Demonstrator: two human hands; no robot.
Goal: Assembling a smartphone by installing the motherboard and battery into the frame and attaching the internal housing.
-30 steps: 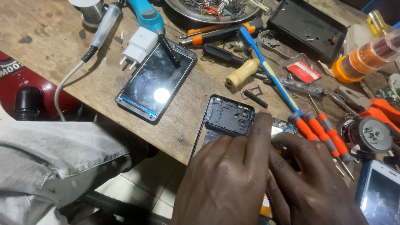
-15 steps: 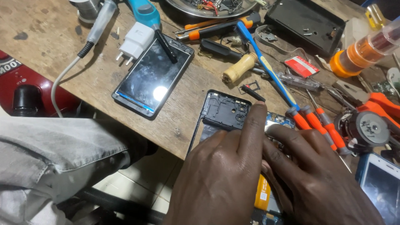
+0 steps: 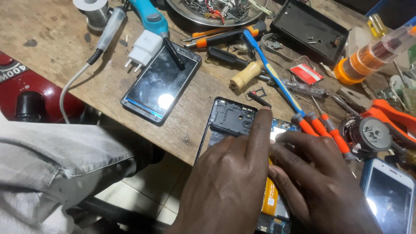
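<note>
Scarred wooden workbench (image 3: 52, 39) fills the view, crowded with repair clutter, its near edge running diagonally above a tiled floor (image 3: 143, 190).

At about six o'clock both hands rest on an opened phone (image 3: 232, 119), a black frame with its back off, lying at the bench edge and partly overhanging it. The left hand (image 3: 225, 186) lies flat over the phone's lower half, fingers extended and close together, the index fingertip reaching up to the bare frame near the camera cut-outs. The right hand (image 3: 320, 190) sits just beside it at five o'clock, fingers loosely curled and pressing down on the phone's right side — whether they pinch anything underneath cannot be told, since the hands cover that part. Between the two hands a strip of yellow-orange battery (image 3: 269, 197) shows, with a bit of blue circuit board (image 3: 284, 125) above the right fingers.

At ten o'clock from the hands lies a second phone (image 3: 160, 82), screen up and dusty, with a white charger plug (image 3: 145, 47) touching its top edge. A blue-handled tool (image 3: 271, 69) slants down from twelve o'clock toward the right hand, ending among several orange-handled screwdrivers (image 3: 323, 128). A metal dish of parts (image 3: 212, 11) sits at twelve o'clock — beside it a black tray (image 3: 310, 28). A third phone (image 3: 388, 195) with a pale rim lies at three o'clock, near the right wrist.
</note>
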